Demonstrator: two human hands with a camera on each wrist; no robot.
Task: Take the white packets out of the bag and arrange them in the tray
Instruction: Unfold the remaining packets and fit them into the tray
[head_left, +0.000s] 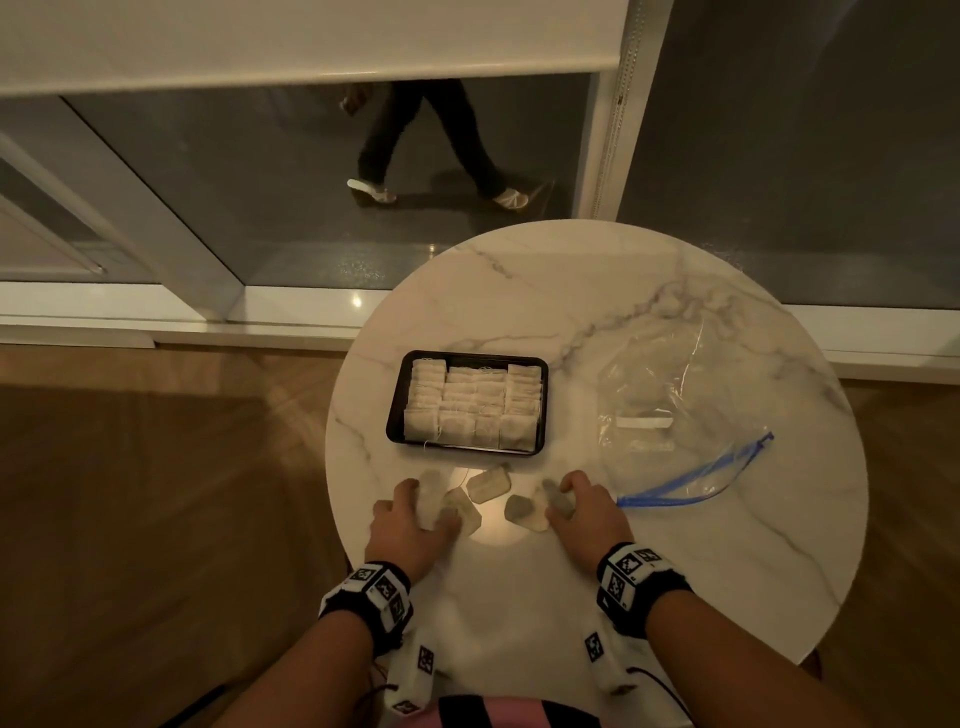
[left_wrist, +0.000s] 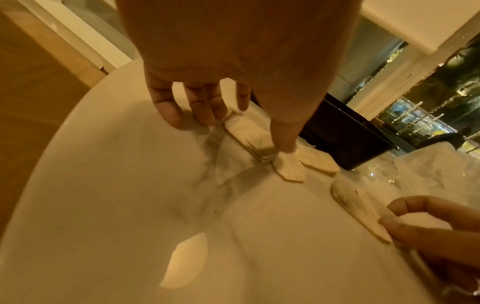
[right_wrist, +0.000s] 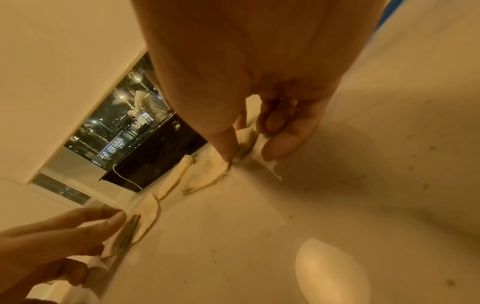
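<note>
A black tray (head_left: 470, 357) on the round marble table (head_left: 571, 291) is packed with rows of white packets (head_left: 472, 405). A few loose packets (head_left: 488, 483) lie between the tray and my hands. My left hand (head_left: 426, 506) pinches one white packet (left_wrist: 246, 131) between thumb and fingers at the table surface. My right hand (head_left: 558, 496) pinches another white packet (right_wrist: 246, 142) the same way, just right of a loose one (head_left: 524, 512). The clear zip bag (head_left: 654, 374) lies flat to the right of the tray, its blue zip strip (head_left: 691, 480) beside my right hand.
The table's near edge is close to my body. Behind the table a glass wall stands under a white blind, and a person (head_left: 431, 140) walks past outside it. Wooden floor (head_left: 156, 493) lies to the left.
</note>
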